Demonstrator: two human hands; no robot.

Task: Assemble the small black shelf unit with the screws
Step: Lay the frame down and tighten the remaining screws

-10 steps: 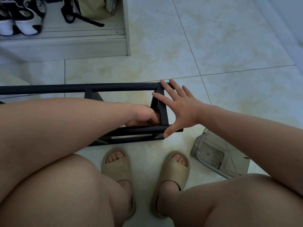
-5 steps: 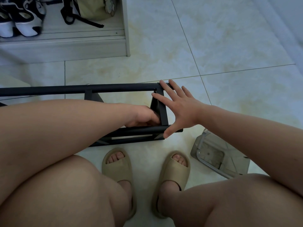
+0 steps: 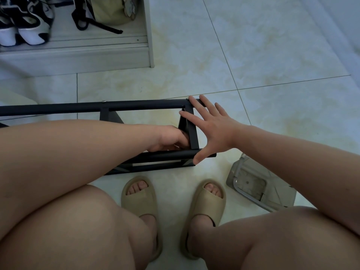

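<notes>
no readable text, labels or numbers

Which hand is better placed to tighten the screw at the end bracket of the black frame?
Probably the left hand: it is curled inside the black frame, right against the end bracket. The right hand lies open and flat across the frame's end, bracing it.

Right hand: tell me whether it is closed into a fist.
No, the right hand lies open, fingers spread flat against the end of the black frame.
</notes>
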